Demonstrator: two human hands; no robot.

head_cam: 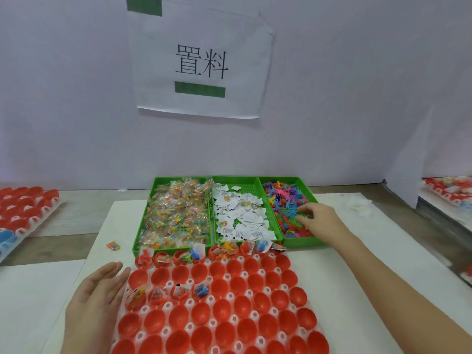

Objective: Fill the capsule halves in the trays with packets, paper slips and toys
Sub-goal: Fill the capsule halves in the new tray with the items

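A white tray point(167, 330) in front of me holds several red capsule halves point(219, 310); those in the far row and a few in the third row hold packets, slips and toys. Behind it stand three green trays: clear packets point(176, 213), paper slips point(240, 217) and small coloured toys point(284, 200). My right hand point(319, 221) reaches into the toy tray, fingers curled down among the toys; what they hold is hidden. My left hand point(98, 295) lies flat with straight fingers against the capsule tray's left edge.
One loose packet point(113, 245) lies on the white mat left of the green trays. Another tray of red halves point(23, 208) sits at far left, and more filled capsules point(449, 190) at far right. A white wall with a paper sign point(201, 60) stands behind.
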